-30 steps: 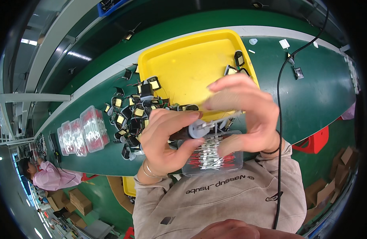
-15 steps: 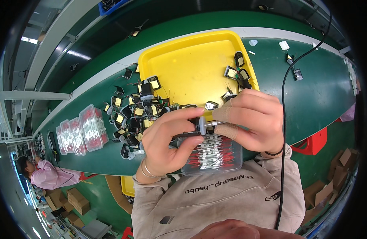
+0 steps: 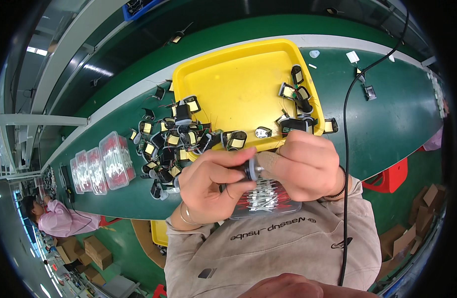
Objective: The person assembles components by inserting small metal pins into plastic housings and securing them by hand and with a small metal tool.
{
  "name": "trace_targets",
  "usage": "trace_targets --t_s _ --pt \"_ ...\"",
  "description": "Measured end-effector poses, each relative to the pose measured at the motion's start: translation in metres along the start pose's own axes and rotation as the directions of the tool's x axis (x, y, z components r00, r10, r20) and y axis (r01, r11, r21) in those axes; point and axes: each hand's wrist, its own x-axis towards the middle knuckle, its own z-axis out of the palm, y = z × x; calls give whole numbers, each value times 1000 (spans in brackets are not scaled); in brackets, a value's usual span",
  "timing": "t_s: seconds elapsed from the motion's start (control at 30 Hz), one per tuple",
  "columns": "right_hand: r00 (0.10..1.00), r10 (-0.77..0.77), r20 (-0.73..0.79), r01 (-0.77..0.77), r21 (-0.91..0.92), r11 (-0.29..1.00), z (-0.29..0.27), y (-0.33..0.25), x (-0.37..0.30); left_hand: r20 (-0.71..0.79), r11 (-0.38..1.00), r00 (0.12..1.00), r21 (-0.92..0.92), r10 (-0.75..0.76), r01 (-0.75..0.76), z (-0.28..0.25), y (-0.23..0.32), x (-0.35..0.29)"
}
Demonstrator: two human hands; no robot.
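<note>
My left hand (image 3: 206, 186) grips a small black housing (image 3: 247, 171) with a grey rim, held above the near edge of the yellow tray (image 3: 228, 47). The fingers of my right hand (image 3: 308, 164) are pinched together against the rimmed end; tape covers a finger. A small shiny bit shows between the fingertips and the rim, too blurred to name. Beneath my hands sits a clear plastic box (image 3: 265, 214) of red and white wired pieces (image 3: 263, 196). Several similar black housings (image 3: 174, 139) with yellow pads are heaped left of my left hand, and others (image 3: 303, 97) lie in the tray's right side.
More clear boxes (image 3: 114, 161) of red and white pieces stand on the green table at left. A black cable (image 3: 346, 149) hangs down at right. Beyond the table runs a dark belt (image 3: 228, 20) carrying loose parts. A person in pink (image 3: 67, 218) sits far left.
My right hand has come down and nearer, its fingers closing in on the rimmed end. Housings at the tray's right edge now show. The belt's parts have shifted right; the cable swung left.
</note>
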Motion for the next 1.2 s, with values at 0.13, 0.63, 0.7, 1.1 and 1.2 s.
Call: trace_targets --t_s 0.13,0.63,0.7,1.1,1.2 --pt "1000 6 4 -6 19 1000 2 -9 1 62 977 989 -157 -134 142 -5 6 1" --pt "897 441 -40 -440 24 898 -8 9 6 162 844 908 -335 -385 418 -4 -7 30" --pt "898 435 -73 -434 28 900 -4 10 4 167 835 907 -354 -387 422 -2 -10 33" --pt "783 401 -475 -414 85 907 -40 41 3 -16 891 895 91 -446 445 -2 -141 150" --pt "772 366 -519 -398 53 916 -49 42 0 -14 737 994 670 -106 88 9 -172 163"
